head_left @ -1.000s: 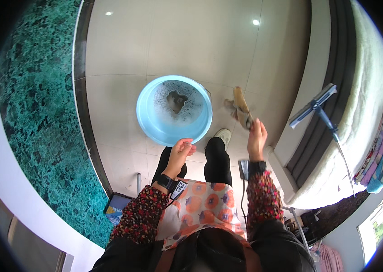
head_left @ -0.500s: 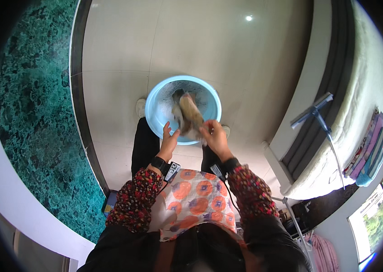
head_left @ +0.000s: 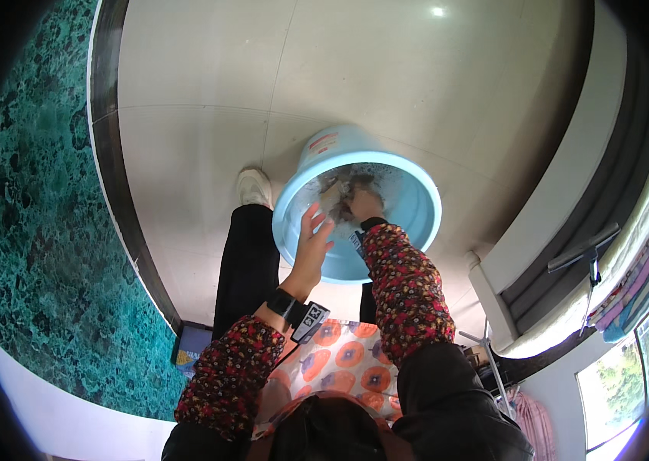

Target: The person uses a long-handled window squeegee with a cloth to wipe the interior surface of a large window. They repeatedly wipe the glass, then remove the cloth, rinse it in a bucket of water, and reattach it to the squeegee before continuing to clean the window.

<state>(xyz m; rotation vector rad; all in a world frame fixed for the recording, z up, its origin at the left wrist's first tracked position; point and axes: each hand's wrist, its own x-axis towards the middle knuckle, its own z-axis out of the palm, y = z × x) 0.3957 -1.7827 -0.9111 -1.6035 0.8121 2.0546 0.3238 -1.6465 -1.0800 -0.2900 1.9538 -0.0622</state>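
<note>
A light blue basin of sudsy water stands before my legs. In it lies a wet, crumpled brown and beige cloth, its exact kind hard to make out. My right hand is down inside the basin with its fingers curled on the darker part of this cloth; the fingertips are hidden. My left hand hovers over the basin's near left side, fingers apart and nothing in them. Each wrist wears a black strap with a small device.
Green marbled surface runs along the left, with a dark edge strip beside the floor tiles. At right are a squeegee-like tool, folded cloths and a metal stand. My white shoe is left of the basin.
My right hand has gone from the near rim down into the basin, lowering the lifted cloth. My left hand stays open. The basin appears farther right and its far outer wall now shows.
</note>
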